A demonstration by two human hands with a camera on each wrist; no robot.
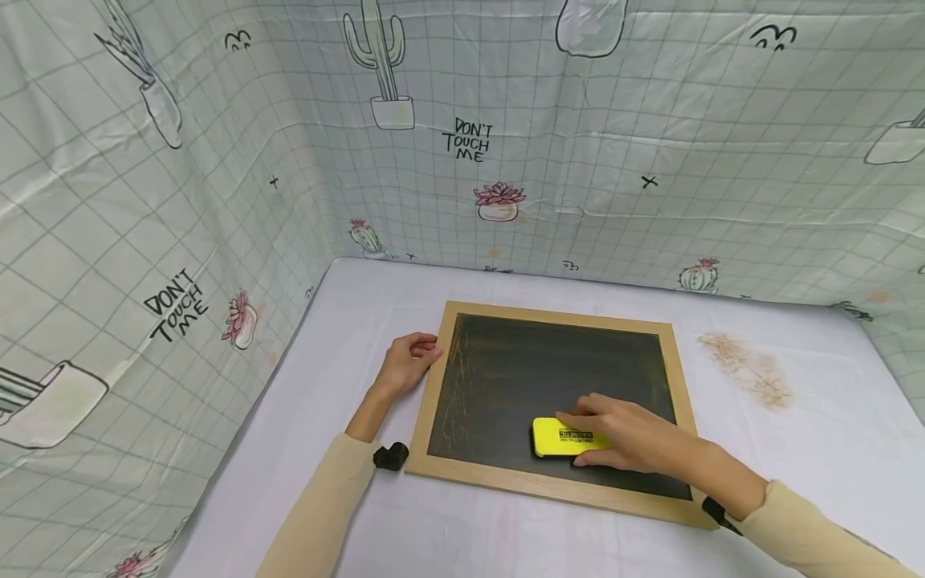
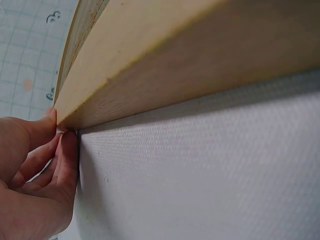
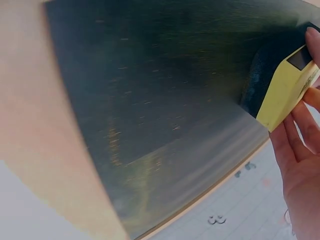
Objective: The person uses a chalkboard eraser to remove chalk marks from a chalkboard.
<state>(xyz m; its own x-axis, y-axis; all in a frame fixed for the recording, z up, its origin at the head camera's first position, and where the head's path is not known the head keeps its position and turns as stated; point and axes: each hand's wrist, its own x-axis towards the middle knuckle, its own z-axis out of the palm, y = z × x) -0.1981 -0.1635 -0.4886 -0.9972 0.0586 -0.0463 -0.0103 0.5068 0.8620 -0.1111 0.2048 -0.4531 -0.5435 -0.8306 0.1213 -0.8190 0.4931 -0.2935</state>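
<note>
A small chalkboard (image 1: 549, 377) with a light wooden frame lies on the white-covered table. My left hand (image 1: 408, 365) is at the frame's left edge. The left wrist view shows its thumb against the wooden frame (image 2: 150, 65) and its bent fingers close below the edge. On the lower middle of the board is a yellow eraser (image 1: 552, 436) with a dark pad, marked "MAGNETIC". My right hand (image 1: 629, 433) grips it between thumb and fingers; in the right wrist view the eraser (image 3: 280, 95) stands over the dark surface. Faint yellowish marks (image 1: 455, 385) run down the board's left side.
A brownish smudge (image 1: 747, 369) stains the table cover right of the board. Behind and to the left hangs a gridded cloth (image 1: 578, 144) printed with cacti and lettering. Dark bands (image 1: 391, 456) sit at both wrists, below the beige sleeves.
</note>
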